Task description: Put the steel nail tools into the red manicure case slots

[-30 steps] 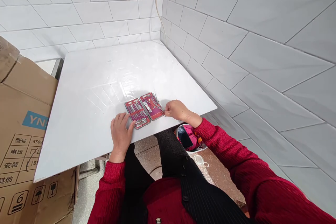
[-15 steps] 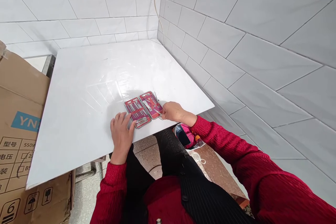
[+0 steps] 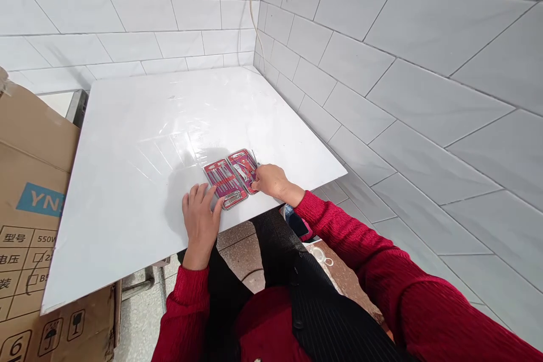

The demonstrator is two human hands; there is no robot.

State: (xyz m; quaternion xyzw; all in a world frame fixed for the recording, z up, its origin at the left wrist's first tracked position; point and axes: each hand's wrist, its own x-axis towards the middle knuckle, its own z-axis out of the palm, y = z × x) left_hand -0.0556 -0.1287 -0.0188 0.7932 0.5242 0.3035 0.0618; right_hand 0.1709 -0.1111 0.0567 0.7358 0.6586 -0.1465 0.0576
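Observation:
An opened manicure set [image 3: 224,180] lies on the white tabletop [image 3: 127,203], with metal tools strapped into its red lining. Its left half holds several slim tools and a nail clipper [image 3: 232,198] near the front edge. My left hand [image 3: 200,215] rests with fingers spread at the left edge of the case, the thumb by the clipper. Over the right half, my right hand [image 3: 271,181] is closed in a pinch at the lining's right side. What sits between those fingertips is hidden. A thin metal tool [image 3: 254,157] sticks out behind that hand.
A large cardboard box [image 3: 34,153] stands left of the table. Tiled walls [image 3: 331,56] meet at the far corner, where a cable [image 3: 251,3] hangs. Below the table's right front lie a dark phone [image 3: 297,225] and a brown patterned surface [image 3: 345,271].
My right hand has moved left, from beside the case onto its right half. The case and my left hand appear slightly farther right and lower in view.

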